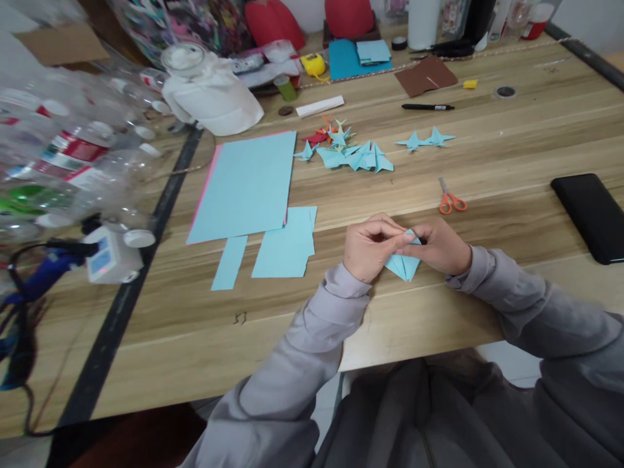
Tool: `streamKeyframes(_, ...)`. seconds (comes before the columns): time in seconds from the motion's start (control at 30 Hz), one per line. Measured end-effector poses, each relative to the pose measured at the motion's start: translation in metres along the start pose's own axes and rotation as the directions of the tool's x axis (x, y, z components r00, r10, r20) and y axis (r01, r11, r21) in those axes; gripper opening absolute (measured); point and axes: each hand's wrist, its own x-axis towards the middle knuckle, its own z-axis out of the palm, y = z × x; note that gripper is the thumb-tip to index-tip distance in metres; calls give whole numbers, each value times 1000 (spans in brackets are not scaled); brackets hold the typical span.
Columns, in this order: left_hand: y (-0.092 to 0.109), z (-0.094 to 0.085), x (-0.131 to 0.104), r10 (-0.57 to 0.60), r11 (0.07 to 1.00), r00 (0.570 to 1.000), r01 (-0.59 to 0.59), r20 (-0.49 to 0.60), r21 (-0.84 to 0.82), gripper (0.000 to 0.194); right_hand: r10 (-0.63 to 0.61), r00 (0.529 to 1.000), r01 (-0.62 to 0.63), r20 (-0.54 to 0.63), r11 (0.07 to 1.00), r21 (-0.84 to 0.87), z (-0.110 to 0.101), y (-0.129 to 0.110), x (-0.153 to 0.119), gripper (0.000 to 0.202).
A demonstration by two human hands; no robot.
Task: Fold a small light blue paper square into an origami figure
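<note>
A small folded piece of light blue paper is held between both hands just above the table near its front edge. My left hand pinches it from the left, thumb on top. From the right, my right hand grips its upper corner, the fingertips of both hands nearly touching. The paper's lower part shows a pointed shape with a crease down the middle; its upper part is mostly covered by fingers. Orange-handled scissors lie just beyond my right hand.
Large blue sheets and cut pieces lie left of the hands. Folded paper figures sit farther back. A black phone rests at right, a pen behind. Plastic bottles crowd the left side.
</note>
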Motion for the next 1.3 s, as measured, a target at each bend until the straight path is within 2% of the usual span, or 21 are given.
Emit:
streamKeyframes(0.13, 0, 2, -1, 21, 1000, 1000, -21, -17, 13, 15, -1, 1000, 1, 6, 1000, -2, 0, 2, 0, 35)
streamKeyframes(0.3, 0, 3, 0, 76, 995, 993, -69, -92, 73, 20, -29, 999, 29, 26, 1000, -9, 2, 0, 0, 37)
streamKeyframes(0.4, 1, 2, 1, 88, 994, 990, -79, -113, 79, 20, 15, 1000, -15, 16, 999, -31, 2, -2, 0, 39)
streamKeyframes(0.47, 2, 1, 1, 88, 995, 992, -84, -93, 51, 13, 39, 999, -38, 9, 999, -37, 2, -2, -1, 40)
streamKeyframes(0.6, 2, 0, 1, 98, 995, 995, -99, 17, 25, 10, 4, 1000, -4, 14, 999, -36, 2, -2, 0, 36)
streamKeyframes(0.73, 1, 1, 0, 109, 993, 993, -106, -47, 52, 18, 23, 1000, -22, 21, 999, -48, 2, -2, 0, 38)
streamKeyframes(0.83, 0, -1, 2, 57, 998, 995, -56, -77, 11, 28, 52, 999, -52, -13, 999, -11, 3, -3, -1, 44)
streamKeyframes(0.93, -3, -5, 4, -52, 998, 998, 51, -28, -42, 21, 85, 993, -78, -81, 993, 84, 2, -5, 0, 43)
streamKeyframes(1.0, -5, -7, 4, -70, 997, 998, 70, 5, -44, 18, 107, 988, -92, -113, 986, 138, 1, -5, 1, 41)
streamKeyframes(1.2, -4, -3, 2, 96, 988, 994, -88, -60, 127, 10, 82, 992, -66, -96, 985, 161, 2, -6, 1, 40)
streamKeyframes(1.3, -3, -2, 2, 119, 982, 987, -100, -112, 163, 13, 82, 994, -65, -79, 979, 192, 3, -10, -1, 42)
